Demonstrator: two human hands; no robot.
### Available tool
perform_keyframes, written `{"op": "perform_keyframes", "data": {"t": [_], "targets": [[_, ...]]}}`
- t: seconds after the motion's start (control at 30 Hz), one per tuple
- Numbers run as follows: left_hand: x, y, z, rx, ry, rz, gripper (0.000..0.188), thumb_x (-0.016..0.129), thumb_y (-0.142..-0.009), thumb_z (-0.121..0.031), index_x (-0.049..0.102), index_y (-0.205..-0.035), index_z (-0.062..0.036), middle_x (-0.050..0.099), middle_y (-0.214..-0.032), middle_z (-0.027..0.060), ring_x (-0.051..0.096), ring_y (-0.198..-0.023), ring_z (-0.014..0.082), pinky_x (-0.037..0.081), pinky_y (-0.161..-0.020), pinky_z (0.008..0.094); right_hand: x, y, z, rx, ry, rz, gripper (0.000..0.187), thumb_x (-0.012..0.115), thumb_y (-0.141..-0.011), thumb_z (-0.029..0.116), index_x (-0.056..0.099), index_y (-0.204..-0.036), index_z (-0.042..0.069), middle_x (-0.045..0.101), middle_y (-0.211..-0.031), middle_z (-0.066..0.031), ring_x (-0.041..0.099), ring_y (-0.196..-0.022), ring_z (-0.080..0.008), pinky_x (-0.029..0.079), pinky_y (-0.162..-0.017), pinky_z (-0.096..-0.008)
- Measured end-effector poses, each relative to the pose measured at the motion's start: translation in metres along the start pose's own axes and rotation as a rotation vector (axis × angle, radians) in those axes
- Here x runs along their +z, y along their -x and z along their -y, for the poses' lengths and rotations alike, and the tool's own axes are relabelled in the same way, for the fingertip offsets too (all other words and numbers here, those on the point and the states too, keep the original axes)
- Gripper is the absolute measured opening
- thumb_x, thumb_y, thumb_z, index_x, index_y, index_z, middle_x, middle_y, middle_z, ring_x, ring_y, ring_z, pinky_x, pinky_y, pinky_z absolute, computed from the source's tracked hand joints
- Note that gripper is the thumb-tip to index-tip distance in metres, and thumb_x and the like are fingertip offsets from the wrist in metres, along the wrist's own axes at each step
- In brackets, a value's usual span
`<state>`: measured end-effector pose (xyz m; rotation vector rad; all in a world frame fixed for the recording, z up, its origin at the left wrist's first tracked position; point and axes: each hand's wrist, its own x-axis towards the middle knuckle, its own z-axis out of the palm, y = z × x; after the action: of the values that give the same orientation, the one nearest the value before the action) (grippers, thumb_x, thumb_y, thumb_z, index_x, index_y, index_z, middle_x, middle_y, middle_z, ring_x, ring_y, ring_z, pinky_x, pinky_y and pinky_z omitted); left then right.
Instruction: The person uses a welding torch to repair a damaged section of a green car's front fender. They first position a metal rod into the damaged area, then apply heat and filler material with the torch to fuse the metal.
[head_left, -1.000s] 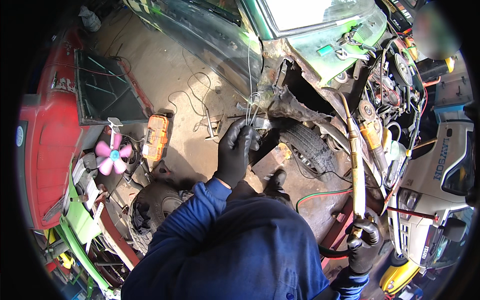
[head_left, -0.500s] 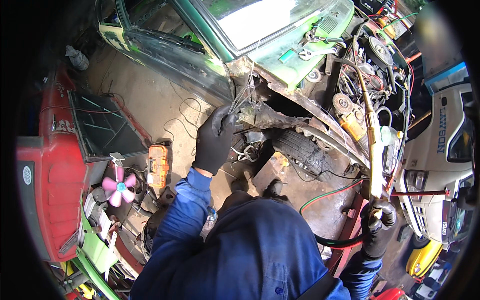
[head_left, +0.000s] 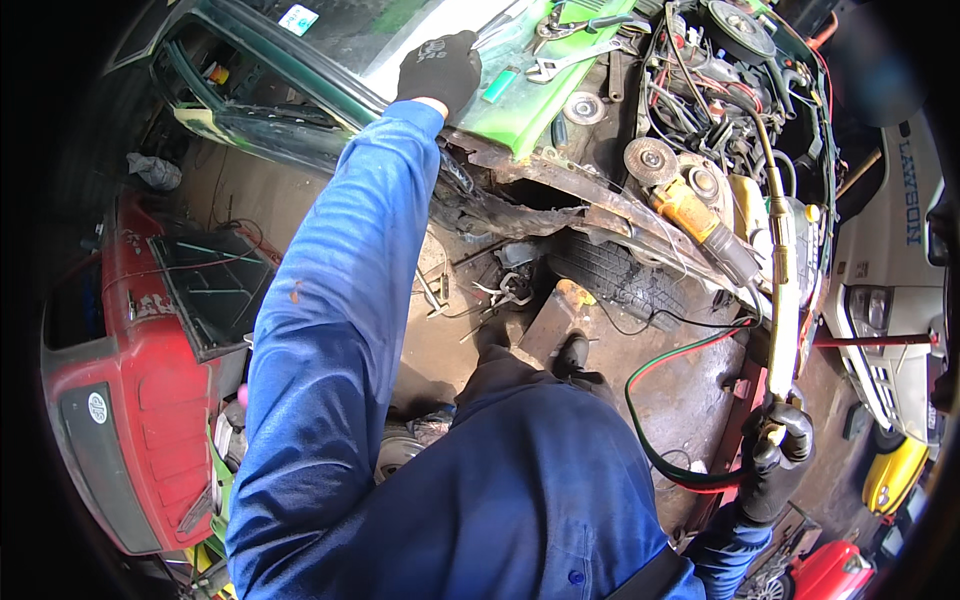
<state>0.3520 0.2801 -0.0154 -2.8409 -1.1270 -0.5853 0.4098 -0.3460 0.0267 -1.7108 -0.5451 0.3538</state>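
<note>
My gloved left hand [head_left: 440, 72] is closed over the base of the green car's windscreen, with thin metal wires [head_left: 497, 32] showing at its fingertips. Part of its grip is hidden by the back of the hand. A green lighter [head_left: 500, 85] lies just right of it, beside an adjustable wrench [head_left: 575, 60] and locking pliers [head_left: 562, 27]. Down at the right, my gloved right hand [head_left: 780, 450] wraps round the handle of a gas torch [head_left: 781, 260]. The torch points away from me, its brass neck reaching over the engine bay. Green and red hoses trail from its lower end.
A yellow angle grinder [head_left: 690, 212] rests on the fender edge above the tyre [head_left: 620, 275]. Rusty, torn metal [head_left: 510, 210] borders the wheel opening. Near my feet stands a block [head_left: 555, 320]. A red vehicle body [head_left: 150, 400] is at left, a white vehicle [head_left: 875, 270] at right.
My left hand has moved up and forward with the wires, from beside the torn panel to the windscreen base. My right hand still holds the torch; the view has shifted.
</note>
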Motion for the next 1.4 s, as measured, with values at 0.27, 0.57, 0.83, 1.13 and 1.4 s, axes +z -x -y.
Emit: {"op": "perform_keyframes", "data": {"t": [0.27,0.57,0.83,1.13,1.4], "targets": [[0.033,-0.037,0.005,0.209,-0.386,0.001,0.033,0.067,-0.099,-0.036,0.071,-0.129,-0.0217,0.071,-0.125,0.0075,0.066,-0.123,0.0297,0.052,-0.102,0.0525,0.006,0.023,-0.006,0.133,0.013,-0.103,0.073,0.088,-0.080,0.067,0.066,-0.114,0.006,0.059,-0.126,-0.0121,0.061,-0.078,-0.0142,0.051,-0.069,-0.0290],[0.015,-0.006,-0.002,0.323,-0.337,-0.051,0.031,0.067,-0.099,-0.041,0.074,-0.122,-0.0204,0.073,-0.115,0.0064,0.069,-0.112,0.0286,0.053,-0.098,0.0510,0.006,0.013,-0.016,0.106,-0.033,-0.083,0.068,0.089,-0.083,0.061,0.068,-0.117,0.007,0.059,-0.137,-0.0170,0.062,-0.078,-0.0148,0.050,-0.068,-0.0303],[0.033,0.009,-0.032,0.239,-0.244,0.135,0.038,0.062,-0.103,-0.046,0.075,-0.125,-0.0181,0.076,-0.117,0.0081,0.073,-0.112,0.0294,0.056,-0.098,0.0478,0.003,0.005,-0.013,0.123,-0.125,-0.012,0.069,0.094,-0.079,0.055,0.070,-0.120,0.005,0.061,-0.135,-0.0160,0.065,-0.081,-0.0175,0.052,-0.074,-0.0333],[0.037,-0.011,-0.056,0.103,-0.359,0.281,0.032,0.063,-0.100,-0.033,0.076,-0.122,-0.0144,0.075,-0.120,0.0140,0.073,-0.115,0.0342,0.057,-0.099,0.0487,0.004,0.009,-0.002,0.112,-0.123,-0.007,0.066,0.096,-0.075,0.052,0.074,-0.112,0.002,0.063,-0.134,-0.0162,0.068,-0.081,-0.0185,0.052,-0.071,-0.0334],[0.024,0.002,-0.057,0.081,-0.256,0.085,0.028,0.063,-0.097,-0.028,0.077,-0.115,-0.0130,0.076,-0.115,0.0116,0.073,-0.111,0.0318,0.054,-0.098,0.0485,-0.009,0.006,0.004,0.088,-0.161,0.035,0.065,0.095,-0.075,0.053,0.075,-0.110,0.003,0.064,-0.133,-0.0173,0.069,-0.080,-0.0182,0.054,-0.070,-0.0327]]}}
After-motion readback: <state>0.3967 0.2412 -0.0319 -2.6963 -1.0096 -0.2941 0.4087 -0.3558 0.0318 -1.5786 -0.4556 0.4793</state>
